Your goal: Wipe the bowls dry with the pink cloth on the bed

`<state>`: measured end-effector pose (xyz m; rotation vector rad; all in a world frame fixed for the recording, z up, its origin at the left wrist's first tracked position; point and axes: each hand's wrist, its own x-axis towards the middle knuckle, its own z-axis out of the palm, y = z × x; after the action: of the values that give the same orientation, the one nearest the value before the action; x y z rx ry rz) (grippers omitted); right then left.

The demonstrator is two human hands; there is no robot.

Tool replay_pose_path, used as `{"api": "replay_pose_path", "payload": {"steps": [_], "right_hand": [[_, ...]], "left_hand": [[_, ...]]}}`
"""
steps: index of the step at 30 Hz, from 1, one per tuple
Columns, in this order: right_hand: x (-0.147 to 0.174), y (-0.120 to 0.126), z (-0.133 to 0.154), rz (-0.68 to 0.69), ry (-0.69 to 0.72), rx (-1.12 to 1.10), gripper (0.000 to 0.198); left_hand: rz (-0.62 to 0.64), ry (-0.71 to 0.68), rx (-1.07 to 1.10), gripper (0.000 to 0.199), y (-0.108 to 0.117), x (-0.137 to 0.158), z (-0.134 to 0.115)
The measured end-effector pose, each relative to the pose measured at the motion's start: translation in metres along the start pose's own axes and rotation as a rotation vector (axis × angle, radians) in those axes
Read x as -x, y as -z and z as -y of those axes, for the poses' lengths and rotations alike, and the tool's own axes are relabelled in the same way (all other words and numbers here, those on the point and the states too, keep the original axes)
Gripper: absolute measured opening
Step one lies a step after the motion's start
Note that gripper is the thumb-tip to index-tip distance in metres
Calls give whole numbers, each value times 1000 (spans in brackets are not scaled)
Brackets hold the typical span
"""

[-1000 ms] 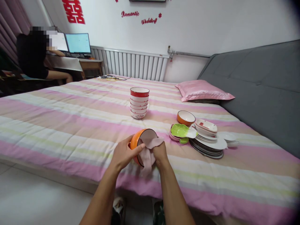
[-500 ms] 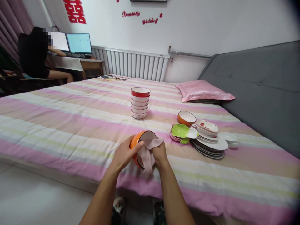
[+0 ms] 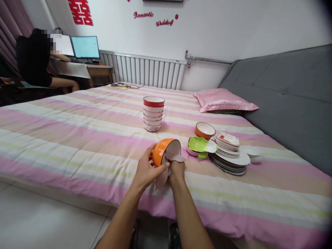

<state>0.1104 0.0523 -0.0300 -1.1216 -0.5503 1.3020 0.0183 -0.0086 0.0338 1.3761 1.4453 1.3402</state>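
An orange bowl with a white inside and dark rim is tilted on its side above the bed's near edge, its mouth facing right. My left hand grips it from the left, thumb over the rim and fingers behind. A pale pink cloth is bunched in my right hand, pressed into the bowl's mouth; part of it hangs below. My right fingertips are hidden by the cloth and bowl. Beyond the bowl stands an upright stack of white bowls, the top one red-banded.
Right of my hands lie a green leaf-shaped dish, a second orange bowl, stacked plates and small white bowls. A pink pillow rests by the grey headboard. A person sits at a desk, far left.
The bowl has moved up and right and turned, so more of its orange outside shows. Both hands moved with it, the cloth still inside. The view shifted slightly.
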Motion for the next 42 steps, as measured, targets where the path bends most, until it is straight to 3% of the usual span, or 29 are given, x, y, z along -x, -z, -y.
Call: {"api": "replay_pose_path", "payload": {"steps": [12,22,35,38,42], "right_hand": [[-1,2,2,103,204,146,29],[6,4,12,247,334,284,25],[12,6,16,563,445,396,24],[11,5,15,546,432,399,24],[7,4,11,349,317,309,25]], "left_hand": [[35,15,-55,84,22,-2,-3],[150,-33,-41,55,41,-2,-9],[240,184,-70,43,53,-3,-2],[230,166,-55,46,51,-3,-2],[194,106,44,56,45,-2,-4]]}}
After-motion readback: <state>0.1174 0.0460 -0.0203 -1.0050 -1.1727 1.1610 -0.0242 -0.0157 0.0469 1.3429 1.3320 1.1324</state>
